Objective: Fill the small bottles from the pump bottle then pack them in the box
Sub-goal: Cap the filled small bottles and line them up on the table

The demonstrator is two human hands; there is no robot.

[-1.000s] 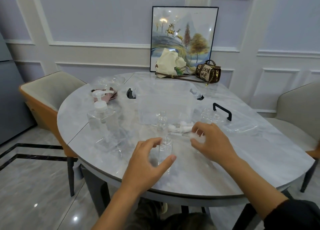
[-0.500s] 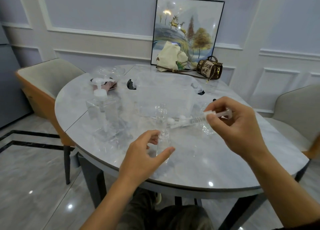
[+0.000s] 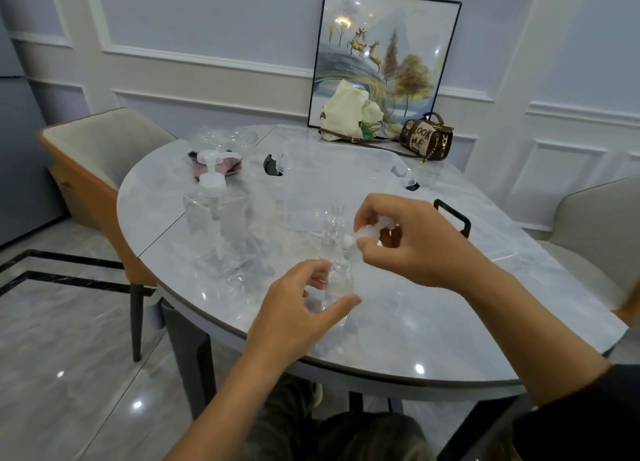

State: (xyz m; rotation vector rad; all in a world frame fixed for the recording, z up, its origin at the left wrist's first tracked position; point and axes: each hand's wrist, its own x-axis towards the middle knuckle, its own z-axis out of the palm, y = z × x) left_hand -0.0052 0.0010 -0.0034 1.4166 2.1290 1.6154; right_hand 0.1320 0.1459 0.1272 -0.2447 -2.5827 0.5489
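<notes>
Together we worked at the near edge of the marble bench (image 3: 398,322), and our left hand (image 3: 298,308) curled around a small clear bottle (image 3: 341,282) standing upright there, thumb on its near side and the other fingers (image 3: 317,280) at its far side; whether they pressed the plastic or only cupped it we could not tell. Our right hand (image 3: 412,242) was pinched shut on a white spray cap (image 3: 369,232), held tilted just above the bottle's open neck, with its thin tube pointing down toward the mouth. Behind this bottle a second small clear bottle (image 3: 333,225) stood upright, uncapped. To the left stood the square pump bottle (image 3: 214,214) with its white pump head, well apart from our hands. Farther back lay the clear plastic box (image 3: 329,183), open, with black latches, and to the right of our right hand lay its clear lid (image 3: 485,242) with a black handle. At the far edge a cream cloth bag (image 3: 349,114) and a brown handbag (image 3: 427,140) rested just in front of a framed picture (image 3: 388,55) of deer and trees leaning against the wall. Padded chairs (image 3: 100,148) stood at either side of the bench.
</notes>
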